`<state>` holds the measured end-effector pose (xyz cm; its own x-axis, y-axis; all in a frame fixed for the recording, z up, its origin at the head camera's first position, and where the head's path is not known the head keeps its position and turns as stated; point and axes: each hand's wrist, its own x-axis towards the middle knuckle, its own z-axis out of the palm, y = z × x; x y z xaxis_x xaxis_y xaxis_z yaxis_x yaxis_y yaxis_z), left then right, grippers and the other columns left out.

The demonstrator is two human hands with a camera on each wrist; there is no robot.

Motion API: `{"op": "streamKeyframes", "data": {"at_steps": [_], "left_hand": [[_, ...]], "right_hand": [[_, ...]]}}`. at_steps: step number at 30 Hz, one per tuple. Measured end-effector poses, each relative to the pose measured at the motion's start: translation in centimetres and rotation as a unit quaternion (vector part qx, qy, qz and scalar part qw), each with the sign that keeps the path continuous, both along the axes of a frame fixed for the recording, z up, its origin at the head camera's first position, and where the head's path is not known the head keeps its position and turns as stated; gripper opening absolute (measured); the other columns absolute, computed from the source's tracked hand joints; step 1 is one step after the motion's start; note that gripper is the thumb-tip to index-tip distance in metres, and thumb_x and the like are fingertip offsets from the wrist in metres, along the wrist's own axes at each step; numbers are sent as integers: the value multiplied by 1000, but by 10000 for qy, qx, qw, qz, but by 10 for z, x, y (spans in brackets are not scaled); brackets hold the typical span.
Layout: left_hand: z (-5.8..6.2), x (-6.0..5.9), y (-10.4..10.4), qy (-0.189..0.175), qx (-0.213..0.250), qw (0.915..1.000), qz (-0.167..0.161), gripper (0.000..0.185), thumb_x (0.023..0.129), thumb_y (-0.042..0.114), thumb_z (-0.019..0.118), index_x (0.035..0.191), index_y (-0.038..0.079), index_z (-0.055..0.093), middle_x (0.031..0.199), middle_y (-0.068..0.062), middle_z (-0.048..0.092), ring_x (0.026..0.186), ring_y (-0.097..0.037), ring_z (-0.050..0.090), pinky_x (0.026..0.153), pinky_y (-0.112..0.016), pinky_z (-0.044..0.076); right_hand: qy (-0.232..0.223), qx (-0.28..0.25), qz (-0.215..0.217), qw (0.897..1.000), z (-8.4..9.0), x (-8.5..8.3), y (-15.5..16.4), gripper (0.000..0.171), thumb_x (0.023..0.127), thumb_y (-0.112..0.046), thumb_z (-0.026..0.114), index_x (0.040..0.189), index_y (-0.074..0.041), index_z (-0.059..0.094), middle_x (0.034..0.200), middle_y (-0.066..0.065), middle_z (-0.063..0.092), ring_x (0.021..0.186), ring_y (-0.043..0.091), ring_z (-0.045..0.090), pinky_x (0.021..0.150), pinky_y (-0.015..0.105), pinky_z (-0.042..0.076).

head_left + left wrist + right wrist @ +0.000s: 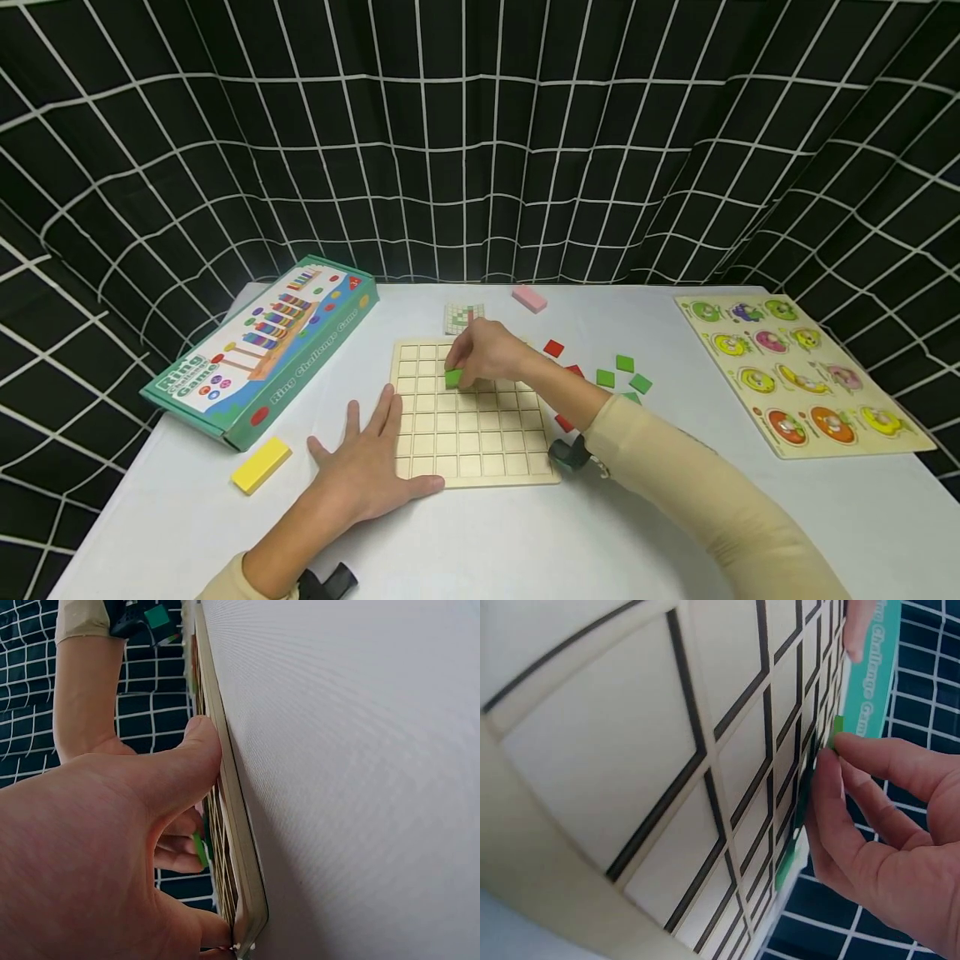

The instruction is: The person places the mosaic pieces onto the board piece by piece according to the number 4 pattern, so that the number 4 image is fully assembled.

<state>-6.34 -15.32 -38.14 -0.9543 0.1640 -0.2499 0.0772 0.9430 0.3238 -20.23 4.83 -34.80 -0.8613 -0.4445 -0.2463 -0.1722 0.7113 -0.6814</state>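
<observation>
I watch the person's right hand (pixel 487 353) pinch a green tile (pixel 452 379) in its fingertips over the far left part of the grid board (pixel 480 448); whether the tile already touches the board, I can't tell. The left hand (pixel 363 468) is spread wide at the board's near left corner, thumb on the near edge, which should keep the board from sliding. To set the tile well, I'd square its sides to the cell, lower one edge first, then press it flat so it doesn't perch on a ridge. The patterned card (pixel 459 319) just beyond the board seems worth a glance. Loose green tiles (pixel 605 378) and red tiles (pixel 553 348) lie to the board's right.
</observation>
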Motion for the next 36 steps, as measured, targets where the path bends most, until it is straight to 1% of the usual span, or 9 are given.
{"op": "streamKeyframes", "data": {"at_steps": [4,12,23,28,36], "left_hand": [[0,0,0,14,-17,10000,-8,131,75,81,72,167,4,17,176,-14,9,154,-61,11,93,-98,8],[0,1,-1,-19,-13,10000,-3,131,76,81,71,167,5,17,176,-13,9,155,-60,10,94,-97,7],[1,1,0,12,-25,10000,-8,130,76,80,72,167,5,18,176,-13,10,154,-60,12,94,-97,9],[1,1,0,9,-19,10000,-13,130,76,81,72,166,4,18,176,-14,10,154,-60,11,94,-97,8],[1,1,0,16,-24,10000,-16,130,76,80,72,166,4,19,176,-14,10,154,-60,12,93,-97,9]], "right_hand": [[151,100,112,9998,-1,0,-5,26,71,8,82,92,-8,82,87,4,78,82,13,61,73,23,49],[204,251,176,9993,-1,2,-12,26,72,7,82,92,-8,83,77,-4,73,80,12,58,69,22,49],[387,405,225,9982,-2,3,-16,24,72,6,84,89,-10,83,77,-4,73,79,12,59,72,22,50],[453,455,271,9976,-4,2,-17,24,71,7,83,89,-10,83,76,-5,72,78,11,57,71,21,49],[428,374,232,9981,-7,2,-16,27,69,9,83,88,-10,82,74,-6,68,78,10,56,71,21,48]]}}
